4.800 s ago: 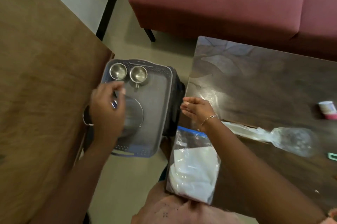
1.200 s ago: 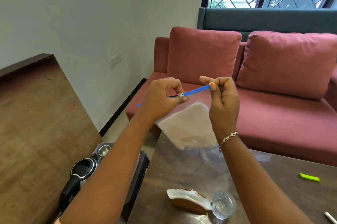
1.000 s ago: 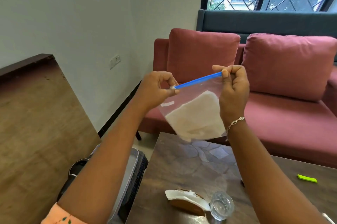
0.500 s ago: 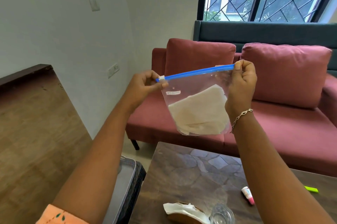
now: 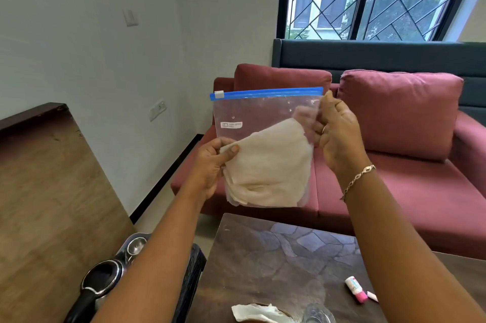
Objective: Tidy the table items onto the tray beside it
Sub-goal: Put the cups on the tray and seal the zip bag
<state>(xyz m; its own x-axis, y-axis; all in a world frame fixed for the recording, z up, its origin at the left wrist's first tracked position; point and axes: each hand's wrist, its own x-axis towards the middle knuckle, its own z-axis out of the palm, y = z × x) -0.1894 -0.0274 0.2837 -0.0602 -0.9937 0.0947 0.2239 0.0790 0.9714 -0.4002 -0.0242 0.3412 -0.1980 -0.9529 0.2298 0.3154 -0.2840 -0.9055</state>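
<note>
Zip bag point(image 5: 265, 149) held aloft over the tabletop point(image 5: 276, 251)
Left hand point(image 5: 210, 162) pinches its left edge, right hand point(image 5: 339, 136) grips the right; light, limp, slick film, probably best taken by the stiffer blue zip strip point(image 5: 265, 92).

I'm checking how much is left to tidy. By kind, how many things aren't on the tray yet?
Zip bag: 1
Crumpled tissue: 1
Glass: 1
Pink-capped tube: 1
Small pale stick, too small to identify: 1
Total: 5
</note>
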